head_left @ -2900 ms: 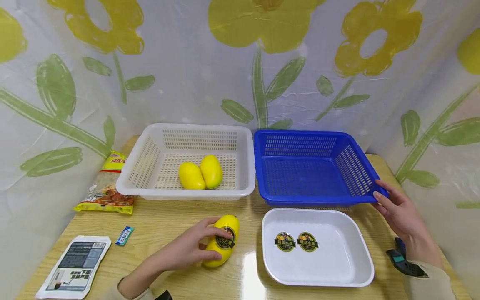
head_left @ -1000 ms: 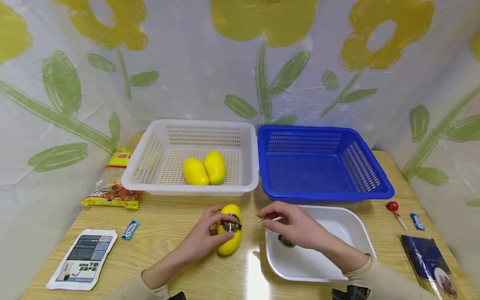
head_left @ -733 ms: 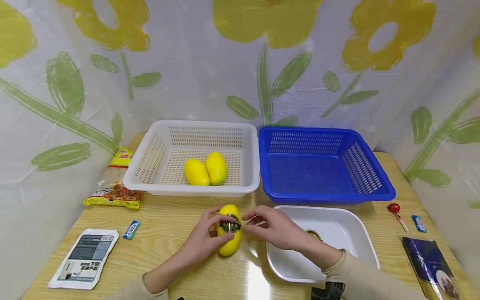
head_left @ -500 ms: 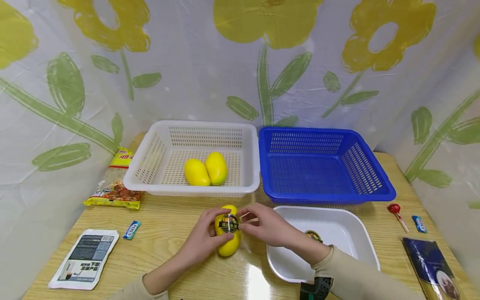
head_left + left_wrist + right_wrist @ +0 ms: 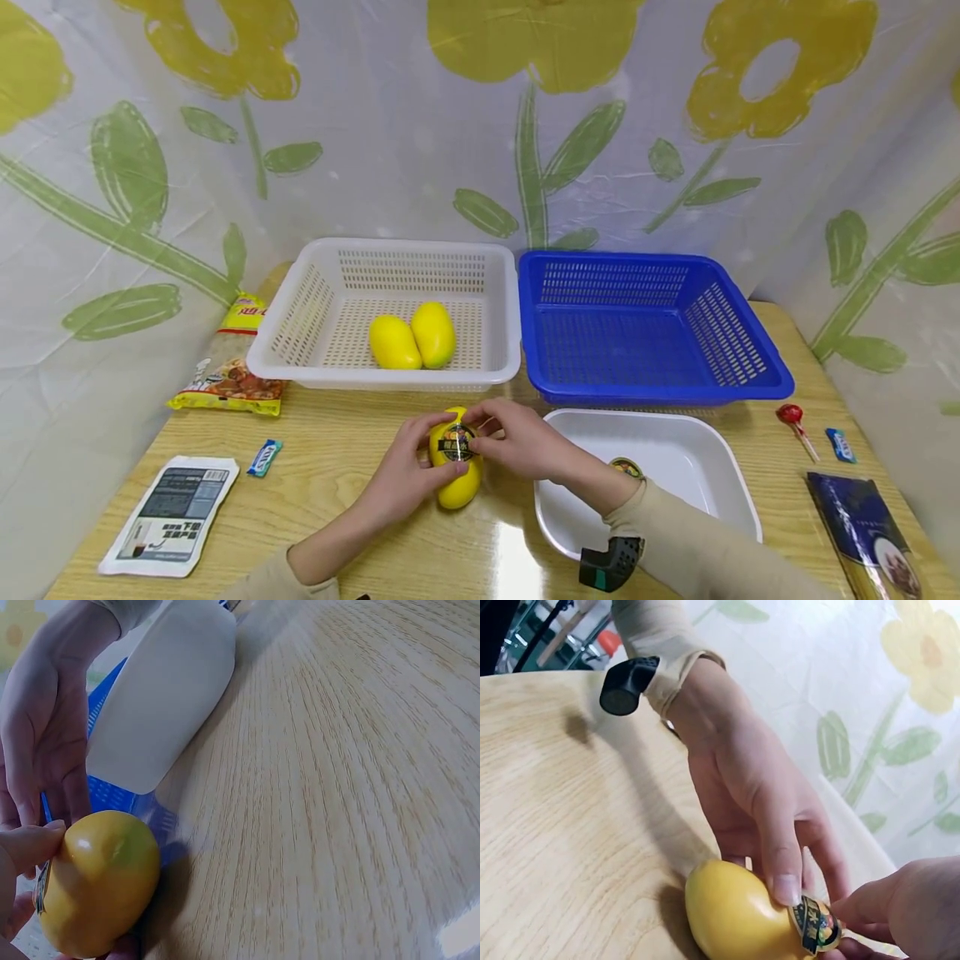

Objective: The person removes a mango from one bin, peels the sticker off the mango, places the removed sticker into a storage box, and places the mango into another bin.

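The right wrist view alone shows the left hand [image 5: 769,817] with fingers curled over the mango [image 5: 742,915] on the worktop [image 5: 337,467], a fingertip beside its dark round sticker [image 5: 815,924], whose writing is unreadable. The right hand [image 5: 517,437] pinches that sticker. Farther back, two mangoes [image 5: 412,337] lie in the white basket [image 5: 300,367].

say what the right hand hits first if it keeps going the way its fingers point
The mango: the right hand points left and its fingertips are already at the sticker. Past it, probably the left hand.
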`<state>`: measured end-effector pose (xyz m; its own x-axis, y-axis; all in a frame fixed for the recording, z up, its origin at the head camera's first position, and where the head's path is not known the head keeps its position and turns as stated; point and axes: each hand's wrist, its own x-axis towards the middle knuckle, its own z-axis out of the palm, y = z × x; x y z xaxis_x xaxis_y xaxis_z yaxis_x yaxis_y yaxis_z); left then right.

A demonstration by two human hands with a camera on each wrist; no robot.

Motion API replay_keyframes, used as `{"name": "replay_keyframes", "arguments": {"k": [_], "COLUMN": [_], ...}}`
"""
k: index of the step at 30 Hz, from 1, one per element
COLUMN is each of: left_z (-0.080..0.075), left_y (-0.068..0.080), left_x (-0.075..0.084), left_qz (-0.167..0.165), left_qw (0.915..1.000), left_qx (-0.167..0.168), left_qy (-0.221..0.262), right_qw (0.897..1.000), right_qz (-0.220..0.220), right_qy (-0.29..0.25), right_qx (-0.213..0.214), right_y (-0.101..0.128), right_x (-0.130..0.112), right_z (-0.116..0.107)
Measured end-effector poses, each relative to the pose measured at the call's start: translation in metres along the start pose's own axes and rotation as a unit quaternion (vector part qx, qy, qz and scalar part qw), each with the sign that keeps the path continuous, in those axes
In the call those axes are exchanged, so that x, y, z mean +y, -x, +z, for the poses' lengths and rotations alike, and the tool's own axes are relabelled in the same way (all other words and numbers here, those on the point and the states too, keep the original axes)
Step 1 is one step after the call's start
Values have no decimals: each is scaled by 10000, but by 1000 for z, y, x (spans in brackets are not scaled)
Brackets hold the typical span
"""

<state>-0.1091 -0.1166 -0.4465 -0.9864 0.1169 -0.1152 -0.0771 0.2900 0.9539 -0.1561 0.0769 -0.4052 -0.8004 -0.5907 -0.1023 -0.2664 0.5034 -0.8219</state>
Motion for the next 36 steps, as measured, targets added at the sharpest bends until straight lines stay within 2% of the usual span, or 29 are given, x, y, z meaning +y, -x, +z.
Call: {"name": "replay_keyframes", "arguments": {"k": [8, 18, 29, 36], "left_z": [-1, -4, -4, -4], "left_y": [-1, -2, -2, 0], "left_x": [2, 4, 5, 7], "left_qz": [4, -106, 209, 383], "left_qw": [10000, 9994, 9967, 9931], "left_qx": [-20, -42, -106, -105], "left_qy": [-88, -336, -776, -1099], "right_qw": [9997, 9992, 9993, 9991], "right_qz": [37, -242, -239, -193], "right_qy": [-189, -237, 257, 247], "right_qx": [134, 197, 117, 288], "right_y": [-7, -9, -9, -9], "right_x": [1, -5, -1, -2], "right_z": [3, 1, 6, 9]}}
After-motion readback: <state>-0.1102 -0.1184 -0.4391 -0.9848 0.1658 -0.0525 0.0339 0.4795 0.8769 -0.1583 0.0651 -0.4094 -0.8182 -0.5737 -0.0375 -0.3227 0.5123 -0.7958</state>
